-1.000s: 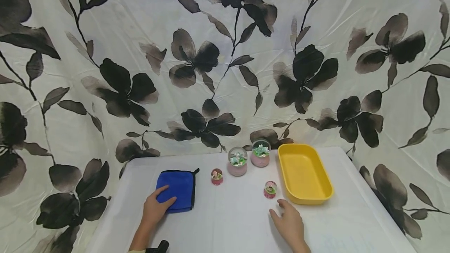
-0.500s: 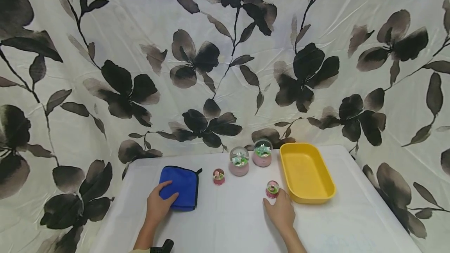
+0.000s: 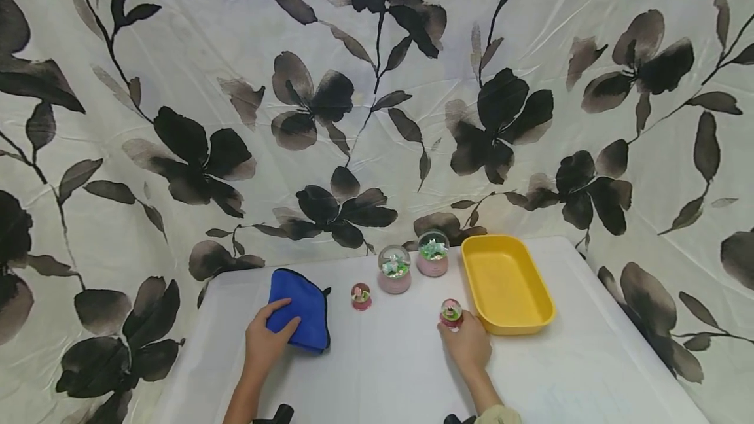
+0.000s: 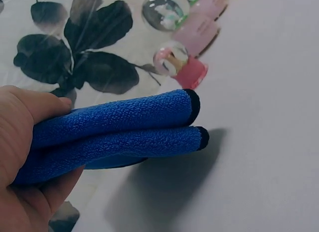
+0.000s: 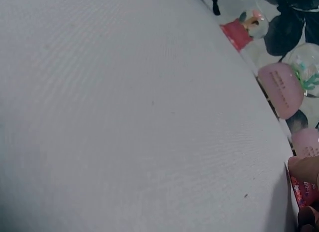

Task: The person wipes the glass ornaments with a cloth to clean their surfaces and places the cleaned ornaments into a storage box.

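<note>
My left hand grips a folded blue cloth with black edging, at the table's left. Seen from the left wrist, thumb above and fingers below pinch the thick fuzzy folds, which cast a shadow on the white table. On the right, my right hand pinches a small snow globe with a pink-red base, thumb and fingers at its base. Only the fingertips and part of the red base show at the right wrist view's edge.
A yellow tray sits just beyond my right hand. Two larger snow globes, one nearer and one behind, stand at the table's back edge. Another small snow globe is between them and the cloth. A floral sheet hangs behind.
My right hand has reached forward and left to the small snow globe and now pinches its base. My left hand has gripped the blue cloth, which has tilted up from lying flat.
</note>
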`<action>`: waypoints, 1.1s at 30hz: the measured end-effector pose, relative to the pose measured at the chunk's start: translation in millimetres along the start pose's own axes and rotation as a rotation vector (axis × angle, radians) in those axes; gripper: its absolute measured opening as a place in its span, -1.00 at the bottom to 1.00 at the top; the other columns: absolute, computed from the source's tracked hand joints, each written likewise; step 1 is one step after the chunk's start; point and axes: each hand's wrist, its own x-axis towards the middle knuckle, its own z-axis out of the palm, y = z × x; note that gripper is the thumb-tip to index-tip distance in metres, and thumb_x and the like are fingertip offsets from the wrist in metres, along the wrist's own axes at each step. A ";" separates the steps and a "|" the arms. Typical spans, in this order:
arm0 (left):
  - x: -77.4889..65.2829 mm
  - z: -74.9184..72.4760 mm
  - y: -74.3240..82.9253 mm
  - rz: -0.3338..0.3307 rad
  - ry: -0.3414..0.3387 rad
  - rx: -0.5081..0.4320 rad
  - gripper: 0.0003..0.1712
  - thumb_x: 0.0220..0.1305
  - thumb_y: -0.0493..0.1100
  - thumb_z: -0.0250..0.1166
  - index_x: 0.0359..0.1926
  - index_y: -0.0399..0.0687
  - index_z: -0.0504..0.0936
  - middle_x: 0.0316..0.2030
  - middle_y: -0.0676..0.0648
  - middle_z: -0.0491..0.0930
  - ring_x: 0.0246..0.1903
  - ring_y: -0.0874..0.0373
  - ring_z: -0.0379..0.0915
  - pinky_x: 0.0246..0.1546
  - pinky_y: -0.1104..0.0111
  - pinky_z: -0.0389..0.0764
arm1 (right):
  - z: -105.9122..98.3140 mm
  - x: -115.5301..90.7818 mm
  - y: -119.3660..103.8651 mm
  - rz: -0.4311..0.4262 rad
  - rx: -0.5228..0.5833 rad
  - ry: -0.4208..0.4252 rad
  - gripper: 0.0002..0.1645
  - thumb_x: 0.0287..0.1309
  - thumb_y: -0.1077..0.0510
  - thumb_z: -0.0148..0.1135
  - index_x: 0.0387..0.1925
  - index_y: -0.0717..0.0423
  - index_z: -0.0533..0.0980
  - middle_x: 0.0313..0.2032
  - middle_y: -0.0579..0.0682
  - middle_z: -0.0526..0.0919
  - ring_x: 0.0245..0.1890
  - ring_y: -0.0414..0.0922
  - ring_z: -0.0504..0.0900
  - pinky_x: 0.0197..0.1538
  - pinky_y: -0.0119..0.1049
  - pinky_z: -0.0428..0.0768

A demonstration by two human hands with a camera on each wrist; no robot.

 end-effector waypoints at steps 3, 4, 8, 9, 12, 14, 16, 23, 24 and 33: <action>-3.5 0.5 2.0 -0.009 -0.021 -0.012 -0.49 0.11 -0.26 0.46 0.12 -0.07 0.59 0.21 -0.26 0.43 0.31 -0.24 0.18 0.26 -0.12 0.17 | 3.4 0.6 -0.3 0.005 -0.009 0.012 -0.48 -0.12 -0.01 0.54 -0.20 0.27 0.61 -0.32 0.14 0.67 -0.28 0.17 0.65 -0.36 0.08 0.54; -4.3 0.9 2.8 -0.016 -0.027 -0.019 -0.49 0.11 -0.25 0.45 0.12 -0.06 0.58 0.22 -0.26 0.42 0.31 -0.23 0.17 0.26 -0.11 0.17 | 3.8 1.0 -0.2 0.004 -0.012 0.017 -0.49 -0.12 -0.01 0.54 -0.21 0.27 0.61 -0.32 0.14 0.67 -0.28 0.17 0.65 -0.37 0.08 0.53; -6.7 1.7 6.5 -0.029 -0.019 -0.051 -0.47 0.11 -0.27 0.45 0.14 -0.04 0.58 0.25 -0.27 0.39 0.33 -0.24 0.15 0.26 -0.12 0.17 | 5.3 2.7 -0.6 0.003 -0.018 0.032 -0.51 -0.12 -0.04 0.53 -0.25 0.22 0.62 -0.38 0.10 0.66 -0.36 0.12 0.65 -0.43 0.03 0.51; -7.1 1.9 7.3 -0.029 -0.014 -0.061 -0.46 0.11 -0.28 0.45 0.15 -0.04 0.58 0.26 -0.27 0.38 0.33 -0.24 0.15 0.26 -0.12 0.17 | 5.5 2.8 -0.7 0.006 -0.013 0.034 -0.53 -0.13 -0.05 0.53 -0.28 0.21 0.62 -0.41 0.07 0.66 -0.39 0.09 0.64 -0.45 0.00 0.50; -7.7 2.7 9.2 -0.021 0.002 -0.085 -0.45 0.09 -0.29 0.46 0.15 -0.04 0.58 0.26 -0.28 0.38 0.32 -0.24 0.16 0.25 -0.14 0.18 | 5.7 2.9 -0.8 0.008 0.002 0.046 -0.58 -0.17 -0.07 0.54 -0.36 0.14 0.61 -0.49 -0.02 0.61 -0.46 -0.01 0.59 -0.48 -0.08 0.44; -8.4 3.7 9.7 -0.017 0.006 -0.097 -0.44 0.08 -0.29 0.47 0.14 -0.05 0.58 0.26 -0.27 0.39 0.32 -0.23 0.16 0.25 -0.13 0.18 | 6.0 2.4 -0.5 0.002 0.013 0.063 -0.59 -0.20 -0.06 0.55 -0.37 0.11 0.63 -0.49 -0.05 0.59 -0.47 -0.04 0.57 -0.48 -0.10 0.44; -9.0 4.8 9.8 -0.016 0.002 -0.108 -0.44 0.08 -0.29 0.47 0.14 -0.06 0.57 0.26 -0.27 0.39 0.32 -0.23 0.16 0.24 -0.13 0.19 | 7.4 2.5 0.3 -0.017 0.017 0.083 -0.57 -0.22 -0.06 0.55 -0.33 0.11 0.65 -0.44 -0.03 0.61 -0.42 -0.02 0.59 -0.44 -0.07 0.48; -9.9 5.8 10.4 -0.008 0.002 -0.117 -0.39 0.09 -0.27 0.48 0.19 -0.04 0.54 0.28 -0.25 0.36 0.32 -0.24 0.15 0.24 -0.14 0.18 | 13.1 5.0 -3.2 -0.124 0.157 0.129 -0.59 -0.31 0.08 0.55 -0.34 0.11 0.60 -0.41 0.03 0.70 -0.40 0.02 0.63 -0.39 -0.06 0.52; -10.4 5.4 10.5 -0.011 0.005 -0.118 -0.37 0.09 -0.26 0.47 0.21 -0.02 0.52 0.30 -0.24 0.35 0.33 -0.23 0.15 0.25 -0.14 0.18 | 13.6 4.8 -3.6 -0.136 0.189 0.127 -0.60 -0.32 0.11 0.55 -0.35 0.10 0.58 -0.44 0.01 0.69 -0.46 -0.02 0.61 -0.42 -0.11 0.50; -12.4 4.0 6.6 -0.169 0.071 -0.166 -0.17 0.10 -0.08 0.49 0.36 0.04 0.33 0.21 -0.26 0.43 0.14 -0.14 0.40 0.05 0.02 0.48 | 9.1 -5.4 -12.8 -0.277 0.468 0.031 -0.56 -0.33 0.31 0.52 -0.35 0.04 0.47 -0.51 -0.12 0.61 -0.54 -0.28 0.57 -0.47 -0.39 0.57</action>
